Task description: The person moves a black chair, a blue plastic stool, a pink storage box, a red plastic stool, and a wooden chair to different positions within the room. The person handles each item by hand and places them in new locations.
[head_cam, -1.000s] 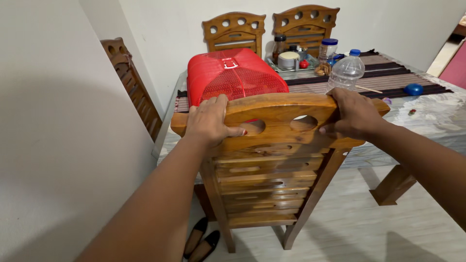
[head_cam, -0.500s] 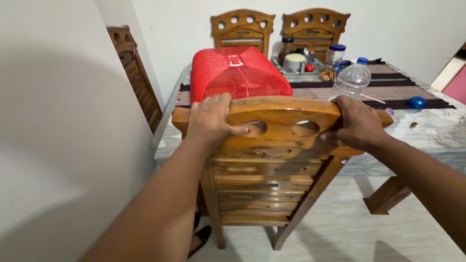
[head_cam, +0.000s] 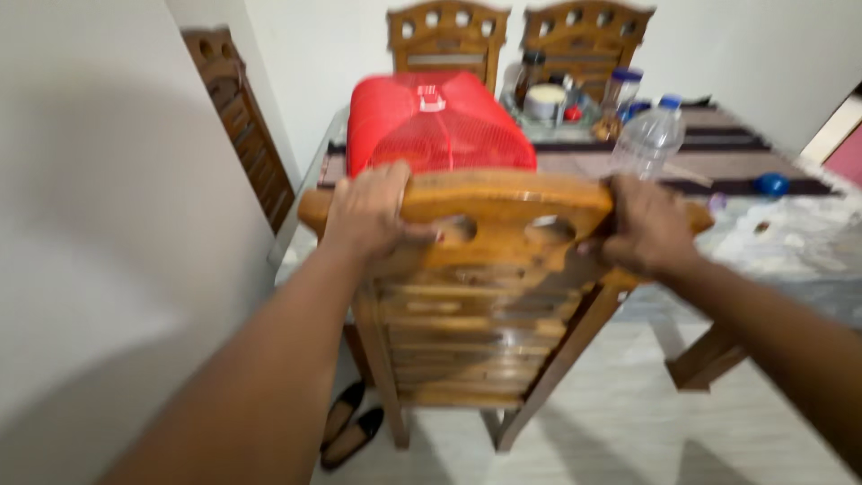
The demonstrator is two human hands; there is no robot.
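Observation:
A wooden chair (head_cam: 485, 296) with round holes in its top rail stands in front of me, tilted a little to one side. My left hand (head_cam: 373, 216) grips the left part of the top rail. My right hand (head_cam: 646, 224) grips the right end of the same rail. Just beyond the chair sits a red mesh food cover (head_cam: 431, 121) on the dining table (head_cam: 790, 242). The picture is blurred by motion.
A clear plastic bottle (head_cam: 651, 139), jars and a small blue object (head_cam: 772, 184) stand on the table. Two more wooden chairs (head_cam: 444, 36) are at the far side, another (head_cam: 242, 135) by the left wall. Dark shoes (head_cam: 350, 427) lie on the floor under the chair.
The chair and table appear nearer and higher in view. Both hands keep their grip on the top rail, and the chair looks slightly more tilted.

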